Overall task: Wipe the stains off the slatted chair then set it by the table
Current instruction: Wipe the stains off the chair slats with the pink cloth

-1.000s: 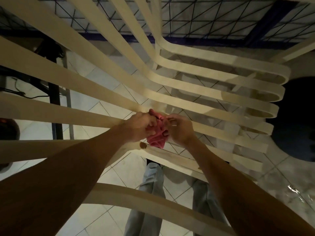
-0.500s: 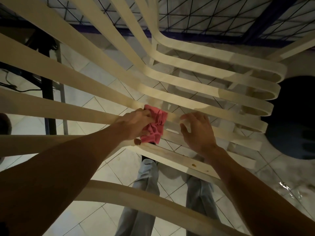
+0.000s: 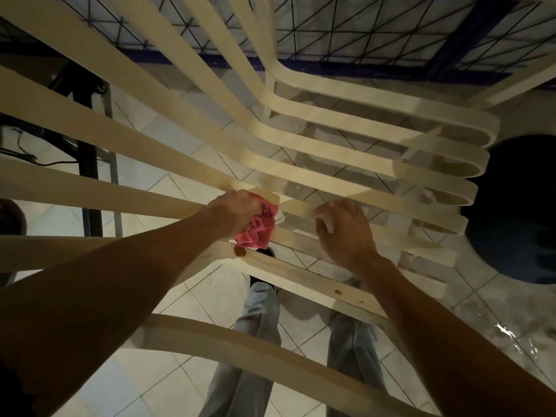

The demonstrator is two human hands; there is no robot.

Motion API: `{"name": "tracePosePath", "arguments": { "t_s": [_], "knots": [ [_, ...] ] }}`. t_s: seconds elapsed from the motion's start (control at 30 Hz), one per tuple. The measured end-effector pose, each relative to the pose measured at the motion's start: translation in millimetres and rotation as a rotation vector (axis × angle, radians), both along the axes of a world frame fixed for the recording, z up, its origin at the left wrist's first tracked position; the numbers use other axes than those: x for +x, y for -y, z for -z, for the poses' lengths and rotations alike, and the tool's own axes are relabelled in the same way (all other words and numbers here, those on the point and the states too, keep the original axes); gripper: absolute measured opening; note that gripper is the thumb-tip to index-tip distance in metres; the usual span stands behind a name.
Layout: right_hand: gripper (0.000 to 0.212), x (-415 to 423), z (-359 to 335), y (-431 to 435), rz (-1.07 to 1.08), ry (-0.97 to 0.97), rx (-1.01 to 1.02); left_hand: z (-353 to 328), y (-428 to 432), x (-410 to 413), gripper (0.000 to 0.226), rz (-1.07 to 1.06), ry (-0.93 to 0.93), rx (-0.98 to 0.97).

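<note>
Pink cloth [image 3: 258, 228] bunched in the left hand [image 3: 236, 213], pressed to a pale wooden slatted chair [image 3: 301, 176].
Left hand: fingers curled tight round the cloth, on a middle slat. Right hand [image 3: 343, 233]: holds nothing, fingers loosely spread, tips resting on a slat just beside the cloth. Chair stands on the tiled floor [image 3: 207, 299] directly before the person; grey trouser legs [image 3: 258, 320] show through the slats. Brown stain [image 3: 239, 250] just below the cloth; smaller spot [image 3: 338, 291] further right on the same slat.
</note>
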State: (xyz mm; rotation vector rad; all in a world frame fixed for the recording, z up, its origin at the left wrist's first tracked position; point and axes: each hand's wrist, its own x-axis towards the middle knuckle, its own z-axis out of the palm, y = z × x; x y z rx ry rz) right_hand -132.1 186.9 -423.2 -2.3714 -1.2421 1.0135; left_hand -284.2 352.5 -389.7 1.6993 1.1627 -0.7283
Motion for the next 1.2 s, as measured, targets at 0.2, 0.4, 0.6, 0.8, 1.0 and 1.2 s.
{"name": "tracePosePath", "arguments": {
  "t_s": [0.2,0.4,0.6,0.8,1.0,1.2],
  "knots": [
    [0.024,-4,4,3,-0.014,0.032,0.013,5,22,11,0.021,-0.258,0.103,-0.229],
    [0.035,-5,5,2,0.033,0.009,0.097,13,64,24,0.032,-0.348,0.214,-0.312],
    [0.019,4,1,9,0.127,-0.102,0.099,7,35,11,0.018,-0.355,0.164,-0.368],
    [0.028,14,-7,21,0.179,-0.141,0.08,2,0,-12,0.024,-0.393,0.056,-0.303],
    [0.049,15,-8,42,-0.044,0.169,-0.118,16,5,-5,0.018,-0.564,0.031,-0.222],
    [0.066,19,-3,56,-0.112,0.191,-0.107,19,34,6,0.017,-0.5,0.101,-0.275]
  ]
}}
